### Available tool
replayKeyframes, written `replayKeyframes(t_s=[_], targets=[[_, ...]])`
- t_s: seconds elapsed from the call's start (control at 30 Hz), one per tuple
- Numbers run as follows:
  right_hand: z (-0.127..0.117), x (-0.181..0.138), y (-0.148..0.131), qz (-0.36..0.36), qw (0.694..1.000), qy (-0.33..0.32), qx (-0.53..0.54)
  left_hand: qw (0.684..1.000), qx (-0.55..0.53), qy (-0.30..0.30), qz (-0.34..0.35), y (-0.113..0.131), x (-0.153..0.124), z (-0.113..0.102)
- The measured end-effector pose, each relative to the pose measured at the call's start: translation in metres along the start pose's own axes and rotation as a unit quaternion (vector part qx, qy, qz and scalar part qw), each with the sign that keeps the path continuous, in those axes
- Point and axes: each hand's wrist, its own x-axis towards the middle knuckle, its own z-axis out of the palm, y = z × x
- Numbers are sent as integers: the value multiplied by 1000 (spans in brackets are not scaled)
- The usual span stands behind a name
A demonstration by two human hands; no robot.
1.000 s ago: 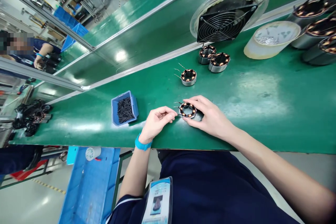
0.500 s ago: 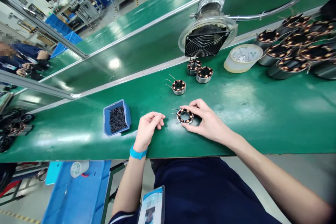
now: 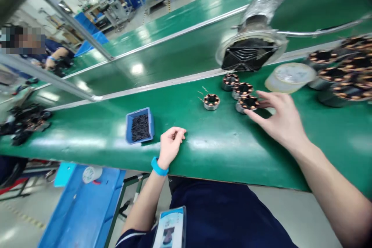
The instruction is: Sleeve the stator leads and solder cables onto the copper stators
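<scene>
My right hand has its thumb and fingers around a motor stator, a steel ring with copper windings and a black lining. That stator sits at the front of a small group, right by another stator, with a third stator behind. One more stator, with thin wire leads sticking out to the left, stands apart from them. My left hand rests over the green bench with its fingers curled together; whatever they may hold is hidden. Left of it is a blue bin of small black tube-like pieces.
A round fume hood with a black grille hangs over the back of the bench. A white tub and several larger stators stand at the right. Dark parts lie far left. A co-worker sits beyond the metal frame.
My right hand has carried the stator from the middle of the bench rightward and back to the other stators. My left hand stays curled nearly in place. The camera view has shifted.
</scene>
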Motion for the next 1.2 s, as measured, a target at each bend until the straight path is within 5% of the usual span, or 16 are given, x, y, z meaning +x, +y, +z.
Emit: replayKeyframes(t_s=[0.1,0.23,0.3,0.43,0.63,0.93,1.2], targets=[[4,-11,-19,-74,993,69,-65,984,102,96,111,7,-5,-15],[18,-17,-51,-145,989,-16,-31,906,260,272,195,20,3,-67],[33,-14,-62,-130,989,-65,-14,891,338,262,153,18,12,-97],[70,0,-72,-50,991,-121,-18,869,472,128,76,-1,30,-132],[99,22,-67,35,993,-115,-3,873,460,140,79,-16,37,-130],[78,-17,-76,-29,990,-123,61,904,354,219,94,-17,33,-132],[68,-44,-81,-64,982,-150,100,921,302,227,95,-8,34,-136]])
